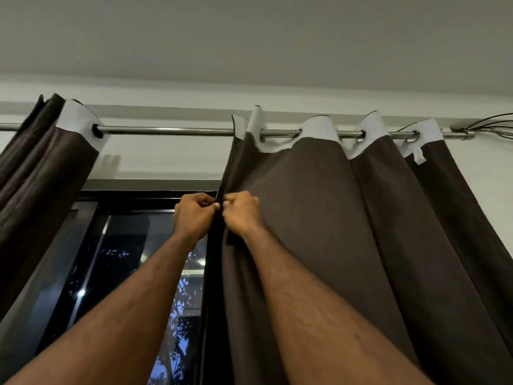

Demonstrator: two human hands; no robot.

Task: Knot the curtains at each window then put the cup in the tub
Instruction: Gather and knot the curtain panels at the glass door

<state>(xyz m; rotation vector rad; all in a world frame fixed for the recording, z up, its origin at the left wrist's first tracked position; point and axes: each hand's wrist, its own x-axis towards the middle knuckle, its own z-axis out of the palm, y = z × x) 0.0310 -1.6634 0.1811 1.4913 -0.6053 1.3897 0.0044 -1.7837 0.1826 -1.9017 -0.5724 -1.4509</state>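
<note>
Curtain (319, 218) edge pinched by L hand (194, 215) & R hand (241, 212) fingers, steel rod (166, 131), dark window (125, 273), white wall

Two brown curtains hang from one metal rod (172, 131): a bunched curtain (36, 173) at far left and a spread curtain (347, 218) at right. Two hands, left (194, 215) and right (241, 212), meet before one dark window (125, 273).
</note>
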